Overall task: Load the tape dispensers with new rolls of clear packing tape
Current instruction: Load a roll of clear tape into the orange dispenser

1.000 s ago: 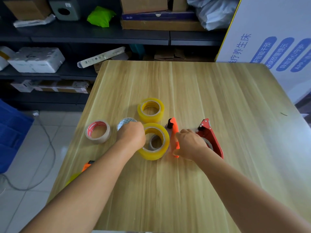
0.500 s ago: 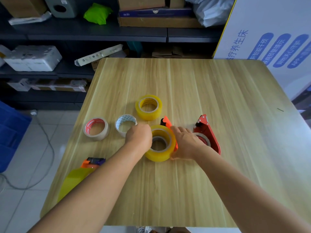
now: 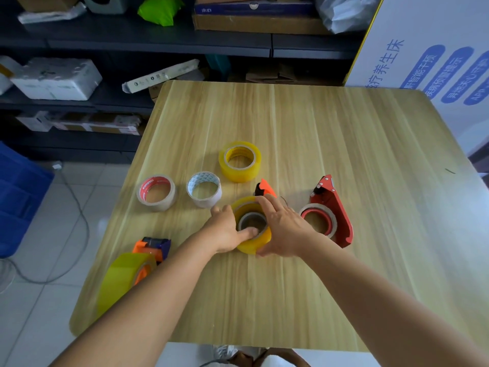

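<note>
A yellowish clear tape roll [image 3: 254, 242] lies over an orange dispenser [image 3: 266, 188], of which only the far tip shows. My left hand [image 3: 227, 229] grips the roll's left side, thumb inside its core. My right hand [image 3: 280, 229] lies on the roll's right side with fingers spread across the rim. A red metal dispenser [image 3: 334, 210] with a nearly spent red-cored roll lies just right of my right hand. Another orange dispenser [image 3: 152, 247] carrying a full clear roll [image 3: 121, 276] sits at the table's near left.
On the wooden table [image 3: 344, 160] stand a second yellowish roll [image 3: 239, 161], a white-cored roll [image 3: 203, 189] and a red-cored roll [image 3: 156, 192]. Dark shelves with boxes stand behind, a white printed board at the right, a blue crate on the floor at left.
Both hands slid the clear roll to the right, over the orange dispenser. My right hand left the dispenser and now lies on the roll. The white-cored roll has come into sight.
</note>
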Demonstrator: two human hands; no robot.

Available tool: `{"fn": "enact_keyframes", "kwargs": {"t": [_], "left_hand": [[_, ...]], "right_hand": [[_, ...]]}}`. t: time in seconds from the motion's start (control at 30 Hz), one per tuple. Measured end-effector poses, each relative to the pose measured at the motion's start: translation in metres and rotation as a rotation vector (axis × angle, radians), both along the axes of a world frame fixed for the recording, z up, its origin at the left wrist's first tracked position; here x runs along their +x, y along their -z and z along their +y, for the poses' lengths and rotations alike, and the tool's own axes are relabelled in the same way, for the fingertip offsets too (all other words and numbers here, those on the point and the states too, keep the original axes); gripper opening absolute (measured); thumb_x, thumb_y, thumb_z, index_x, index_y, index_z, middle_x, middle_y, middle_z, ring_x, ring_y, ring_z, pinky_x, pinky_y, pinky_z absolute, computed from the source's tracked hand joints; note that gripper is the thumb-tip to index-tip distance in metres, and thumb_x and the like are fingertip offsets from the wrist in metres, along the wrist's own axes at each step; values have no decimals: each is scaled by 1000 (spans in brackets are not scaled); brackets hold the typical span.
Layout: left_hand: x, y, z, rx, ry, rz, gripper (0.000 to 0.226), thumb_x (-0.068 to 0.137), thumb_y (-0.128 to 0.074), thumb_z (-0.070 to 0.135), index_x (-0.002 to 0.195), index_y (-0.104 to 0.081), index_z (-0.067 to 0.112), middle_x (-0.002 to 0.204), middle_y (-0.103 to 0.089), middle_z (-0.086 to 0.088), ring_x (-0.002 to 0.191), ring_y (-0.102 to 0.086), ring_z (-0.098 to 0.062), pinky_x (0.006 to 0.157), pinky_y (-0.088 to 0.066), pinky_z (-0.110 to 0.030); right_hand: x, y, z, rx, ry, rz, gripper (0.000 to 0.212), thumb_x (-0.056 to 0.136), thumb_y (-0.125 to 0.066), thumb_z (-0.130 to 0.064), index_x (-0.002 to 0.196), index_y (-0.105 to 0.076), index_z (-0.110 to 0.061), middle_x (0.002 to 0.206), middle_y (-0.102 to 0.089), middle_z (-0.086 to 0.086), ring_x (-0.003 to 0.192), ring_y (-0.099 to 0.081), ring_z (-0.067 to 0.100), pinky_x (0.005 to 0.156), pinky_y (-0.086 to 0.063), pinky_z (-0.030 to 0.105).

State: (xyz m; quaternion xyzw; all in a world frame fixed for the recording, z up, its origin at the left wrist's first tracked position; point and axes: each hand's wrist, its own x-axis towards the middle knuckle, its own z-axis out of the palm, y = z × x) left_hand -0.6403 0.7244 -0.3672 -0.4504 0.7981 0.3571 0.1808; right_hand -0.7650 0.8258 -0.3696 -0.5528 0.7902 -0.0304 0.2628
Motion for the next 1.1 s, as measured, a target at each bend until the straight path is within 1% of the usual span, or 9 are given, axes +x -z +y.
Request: {"fn": "enact_keyframes", "kwargs": {"t": [0.13, 0.3, 0.43, 0.57, 0.77, 0.9, 0.97, 1.07, 1.1], "left_hand": [[1, -2, 3, 45, -10, 18, 117, 74, -70, 58, 152, 4, 14, 159, 11, -8, 145, -22, -27, 109, -33, -37], [-5, -11, 11, -37, 40, -41, 114, 73, -74, 54, 150, -6, 6, 154, -3, -14, 137, -35, -31, 104, -41, -38], [-4, -16, 13, -147, 134, 44, 109, 73, -72, 54, 151, -4, 18, 152, -5, -10, 140, -21, -31, 106, -36, -42], [-5, -15, 20, -325, 452, 261, 78, 75, -67, 54, 140, -36, 24, 132, -38, -1, 127, -30, -23, 106, -32, -36], [-5, 11, 34, -542, 509, 200, 70, 78, -73, 38, 132, -34, 18, 130, -53, -1, 124, -45, -24, 103, -32, -35], [-6, 20, 44, -673, 523, 124, 69, 81, -69, 38, 135, -32, 13, 135, -49, -4, 124, -47, -25, 103, -33, -35], [-8, 22, 48, -751, 523, 127, 67, 76, -74, 38, 128, -43, 11, 123, -57, -6, 113, -55, -25, 95, -41, -35], [-11, 30, 46, -864, 490, 216, 58, 40, -91, 28, 90, -67, 12, 75, -65, -3, 67, -65, -23, 60, -52, -31], [-11, 33, 46, -904, 474, 253, 53, 38, -91, 23, 84, -68, 13, 69, -63, -3, 61, -63, -23, 56, -52, -30]], "right_hand": [[-2, 4, 4, -24, 33, -50, 125, 57, -87, -47, 151, -8, -25, 156, -10, -8, 131, -43, 28, 103, -41, 39], [4, 10, 11, -41, -3, 37, 125, 61, -84, -50, 152, -2, -23, 160, -5, -6, 145, -21, 19, 119, -14, 32], [3, 7, 18, -70, 26, 14, 122, 61, -84, -49, 151, -6, -24, 158, -11, -5, 141, -29, 20, 116, -23, 33], [-3, 9, 17, -106, 124, -27, 113, 66, -83, -42, 150, -10, -24, 152, -31, 0, 128, -47, 27, 102, -40, 35], [-9, 0, 28, -141, 87, -28, 81, 81, -70, -41, 147, -24, -38, 153, -25, -4, 123, -51, 23, 87, -48, 34], [-7, 3, 32, -172, 108, -25, 63, 87, -64, -35, 142, -36, -35, 143, -39, -3, 117, -55, 24, 86, -50, 35], [-7, 2, 31, -176, 115, -34, 62, 85, -66, -35, 141, -38, -35, 140, -41, -3, 115, -55, 23, 85, -50, 35], [-7, 3, 31, -170, 125, -32, 64, 82, -70, -36, 139, -40, -36, 137, -42, -3, 112, -56, 23, 82, -51, 36], [-7, 4, 31, -173, 131, -26, 64, 81, -71, -35, 138, -41, -35, 136, -42, -2, 111, -57, 24, 81, -52, 36]]}}
